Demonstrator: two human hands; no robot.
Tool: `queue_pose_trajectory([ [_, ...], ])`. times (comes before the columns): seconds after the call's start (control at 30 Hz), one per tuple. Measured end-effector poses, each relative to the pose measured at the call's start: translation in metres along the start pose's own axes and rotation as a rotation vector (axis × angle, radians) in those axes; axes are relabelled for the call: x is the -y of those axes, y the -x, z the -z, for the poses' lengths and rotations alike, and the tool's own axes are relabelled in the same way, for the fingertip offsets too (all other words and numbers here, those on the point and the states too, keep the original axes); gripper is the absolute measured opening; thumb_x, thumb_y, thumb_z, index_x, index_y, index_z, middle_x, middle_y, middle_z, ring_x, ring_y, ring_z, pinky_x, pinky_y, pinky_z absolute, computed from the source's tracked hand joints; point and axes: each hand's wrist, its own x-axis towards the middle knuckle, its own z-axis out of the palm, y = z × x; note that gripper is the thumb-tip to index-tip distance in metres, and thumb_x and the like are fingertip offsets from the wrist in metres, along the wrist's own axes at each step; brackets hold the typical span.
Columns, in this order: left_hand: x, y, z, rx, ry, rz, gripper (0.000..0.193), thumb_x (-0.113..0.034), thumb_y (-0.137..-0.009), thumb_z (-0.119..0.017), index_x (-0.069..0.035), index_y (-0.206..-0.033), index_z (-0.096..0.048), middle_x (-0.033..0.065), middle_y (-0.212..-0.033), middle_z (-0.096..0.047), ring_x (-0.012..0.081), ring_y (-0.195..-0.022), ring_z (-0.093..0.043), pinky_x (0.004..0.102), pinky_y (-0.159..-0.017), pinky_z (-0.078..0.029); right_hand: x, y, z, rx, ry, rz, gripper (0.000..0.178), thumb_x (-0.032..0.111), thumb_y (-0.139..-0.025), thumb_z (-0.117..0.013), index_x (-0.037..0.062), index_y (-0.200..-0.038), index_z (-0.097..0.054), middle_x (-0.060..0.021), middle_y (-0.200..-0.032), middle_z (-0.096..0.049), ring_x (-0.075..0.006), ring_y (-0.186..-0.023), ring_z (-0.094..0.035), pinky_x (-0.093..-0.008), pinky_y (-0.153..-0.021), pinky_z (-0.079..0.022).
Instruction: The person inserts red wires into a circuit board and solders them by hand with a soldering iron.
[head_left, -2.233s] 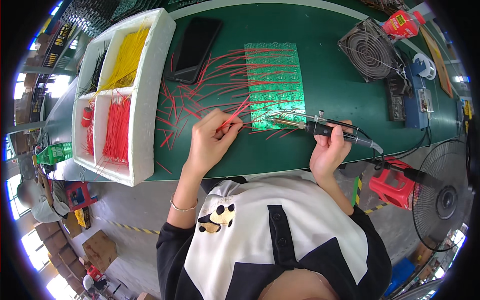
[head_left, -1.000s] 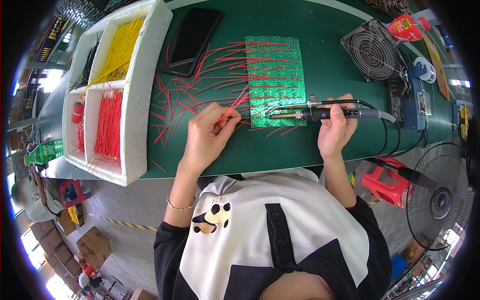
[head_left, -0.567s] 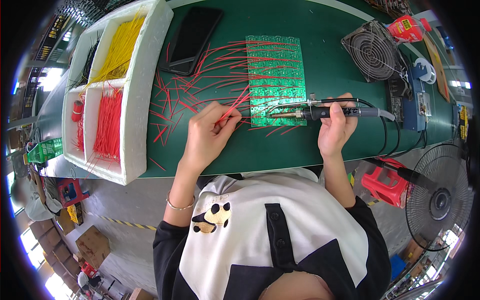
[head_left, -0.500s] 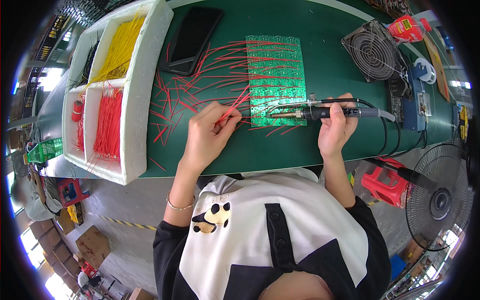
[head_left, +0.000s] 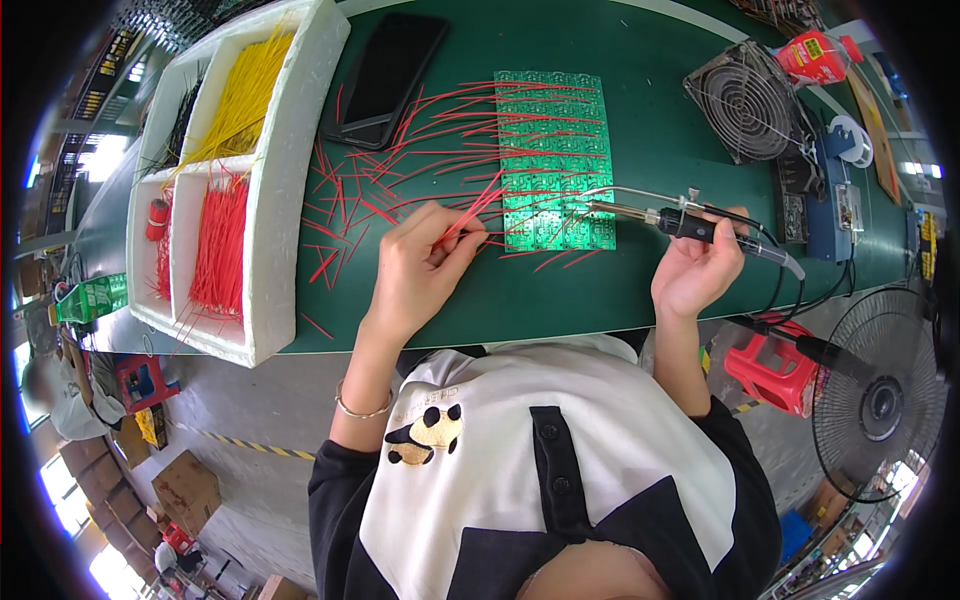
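Observation:
A green circuit board panel (head_left: 540, 216) lies on the table, with rows of red wires (head_left: 455, 121) running across it and off its left side. My left hand (head_left: 425, 260), at the panel's lower left, is closed on a few red wires (head_left: 478, 212) that slant up toward the board. My right hand (head_left: 700, 262) grips the dark handle of a soldering iron (head_left: 686, 224). Its metal tip and a thin feed tube point left, over the right part of the panel. Whether the tip touches the board I cannot tell.
To the left stands a white foam box (head_left: 270, 200) with yellow, black and red wires in compartments. A black phone (head_left: 385, 80) lies beside it, near loose red wire pieces (head_left: 325, 265). A square fan (head_left: 745, 105), a red bottle (head_left: 815, 58) and a blue solder-feeding unit (head_left: 835, 190) stand at the right.
My right hand has moved right with the soldering iron, whose tip has shifted right and up from the panel's lower middle. My left hand stays nearly still, holding the wires.

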Motion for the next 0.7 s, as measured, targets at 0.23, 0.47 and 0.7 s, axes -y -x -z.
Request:
queue_pose_trajectory([
  [0.23,0.0,0.002,0.003,-0.094,0.031,-0.061,0.013,-0.001,-0.085,-0.05,0.003,-0.084,-0.062,0.006,-0.069,-0.05,0.0125,-0.065,-0.049,0.0253,-0.056,-0.038,0.007,0.012,0.026,-0.12,0.036,-0.002,0.014,0.019,-0.088,-0.04,0.0083,-0.08,-0.043,0.0046,-0.056,-0.03,-0.0041,-0.05,-0.026,-0.0217,-0.051,-0.026],
  [0.47,0.001,0.014,0.018,-0.362,0.138,-0.017,0.017,-0.007,-0.09,-0.044,0.002,-0.095,-0.058,0.0002,-0.068,-0.046,0.0072,-0.059,-0.04,0.0193,-0.052,-0.029,0.014,0.022,0.044,-0.126,0.0,-0.029,0.014,0.02,-0.088,-0.041,0.008,-0.081,-0.044,0.0041,-0.058,-0.032,-0.004,-0.05,-0.026,-0.0217,-0.051,-0.026],
  [0.7,-0.005,0.015,0.003,-0.142,0.473,-0.003,0.015,-0.014,-0.091,-0.048,-0.003,-0.099,-0.043,-0.0018,-0.062,-0.042,0.0026,-0.051,-0.032,0.0168,-0.045,-0.024,0.008,0.024,0.046,-0.114,-0.178,-0.204,0.012,0.016,-0.085,-0.046,0.0051,-0.079,-0.046,0.0038,-0.055,-0.03,-0.0046,-0.048,-0.025,-0.0229,-0.047,-0.02],
])
